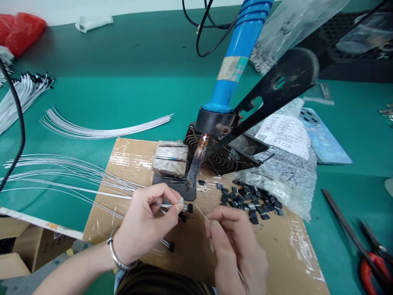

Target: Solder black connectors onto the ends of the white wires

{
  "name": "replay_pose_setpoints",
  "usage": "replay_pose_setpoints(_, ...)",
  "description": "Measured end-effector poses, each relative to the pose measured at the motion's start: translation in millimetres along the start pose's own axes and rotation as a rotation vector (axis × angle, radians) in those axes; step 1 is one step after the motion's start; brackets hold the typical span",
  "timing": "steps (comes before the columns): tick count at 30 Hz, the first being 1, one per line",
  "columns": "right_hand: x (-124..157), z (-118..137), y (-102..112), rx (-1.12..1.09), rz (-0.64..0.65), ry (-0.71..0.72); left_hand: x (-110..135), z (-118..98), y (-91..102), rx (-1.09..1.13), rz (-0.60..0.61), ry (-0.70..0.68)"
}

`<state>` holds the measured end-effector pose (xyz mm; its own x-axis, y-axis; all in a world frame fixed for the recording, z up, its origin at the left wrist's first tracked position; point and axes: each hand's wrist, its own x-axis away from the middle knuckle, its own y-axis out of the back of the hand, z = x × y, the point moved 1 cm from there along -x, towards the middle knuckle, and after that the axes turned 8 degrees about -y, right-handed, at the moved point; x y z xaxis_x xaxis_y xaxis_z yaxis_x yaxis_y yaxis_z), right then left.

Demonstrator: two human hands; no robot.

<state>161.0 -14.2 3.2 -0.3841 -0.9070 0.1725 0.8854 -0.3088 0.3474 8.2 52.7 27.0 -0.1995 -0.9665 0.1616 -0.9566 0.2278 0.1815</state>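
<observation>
Pinching a white wire close to its black connector (188,208), the left hand (153,219) has thumb and forefinger closed, with no visible gap. The connector projects just past the fingertips, above the cardboard sheet (285,254) and just below the soldering iron's tip (192,176); contact between connector and tip cannot be confirmed. The right hand (236,246) has thumb and forefinger pressed together on a thin solder wire (201,212), whose free end points toward the connector. The soldering iron (236,61) is held tip downward in a black bracket (276,88).

Containers: an open cardboard box (43,250) stands at lower left; the dark contents are too indistinct to identify. A clear plastic bag (297,20) at upper right contains small silvery pieces gathered at its lower end. Beside it is a black perforated bin (334,39) with clear plastic film at it; whether the film is inside cannot be determined. A bubble-wrap bag (297,180) bearing a white label (282,135) lies on the right; its contents are not discernible. A red plastic bag (26,32) occupies the upper left corner, contents hidden. Loose black connectors (254,203) lie uncontained on the sheet, near the bubble-wrap bag.
</observation>
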Motion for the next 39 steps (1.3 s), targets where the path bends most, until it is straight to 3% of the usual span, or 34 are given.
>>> replay_pose_setpoints(6, -5, -1, -1, -0.112, 0.029, 0.109, -7, -1, 0.4, -0.017, -0.012, -0.014)
replay_pose_setpoints(19, -9, 7, -8, -0.223, 0.019, -0.003, -15, -2, 0.1, -0.061, -0.06, -0.054)
replay_pose_setpoints(39, -14, 11, -11, -0.316, 0.002, 0.012, -21, -12, 0.7, -0.04, -0.086, -0.06)
